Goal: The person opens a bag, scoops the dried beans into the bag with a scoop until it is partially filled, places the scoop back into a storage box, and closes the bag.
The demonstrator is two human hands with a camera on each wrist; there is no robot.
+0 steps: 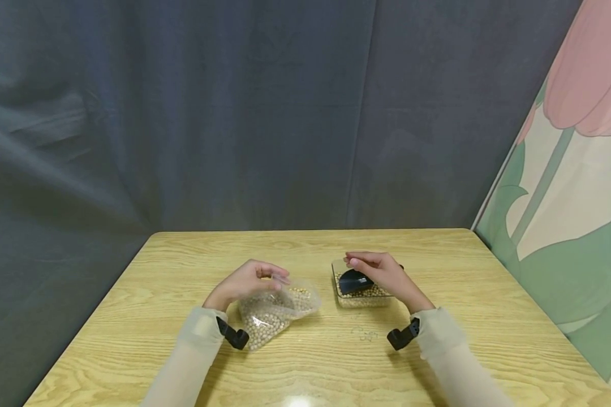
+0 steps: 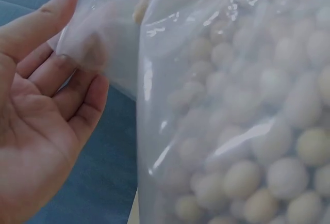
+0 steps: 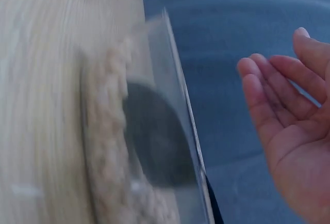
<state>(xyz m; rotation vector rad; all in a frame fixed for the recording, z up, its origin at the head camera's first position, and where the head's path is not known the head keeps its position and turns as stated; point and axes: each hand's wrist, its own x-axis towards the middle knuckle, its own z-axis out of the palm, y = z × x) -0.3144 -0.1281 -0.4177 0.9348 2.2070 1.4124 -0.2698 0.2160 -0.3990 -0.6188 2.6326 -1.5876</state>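
On the left of the table, my left hand [image 1: 245,282] [image 2: 44,102] pinches the top edge of a clear plastic bag [image 1: 266,325] [image 2: 160,146] between thumb and fingers. Round pale soybeans [image 2: 289,177] fill its lower part, and it slumps on the tabletop. To the right stands a clear rectangular container [image 1: 364,303] [image 3: 178,74] with more soybeans [image 3: 105,131] in it. A black scoop [image 1: 353,281] [image 3: 154,136] lies on those beans, its handle mostly hidden by my right hand [image 1: 384,274] [image 3: 291,115]. That hand hovers over the container, fingers loosely bent and holding nothing.
The wooden table [image 1: 224,249] bears small faint marks [image 1: 368,334] in front of the container. A dark blue-grey curtain [image 1: 244,124] hangs along the back and left. At the right is a wall panel [image 1: 580,215] with a painted tulip.
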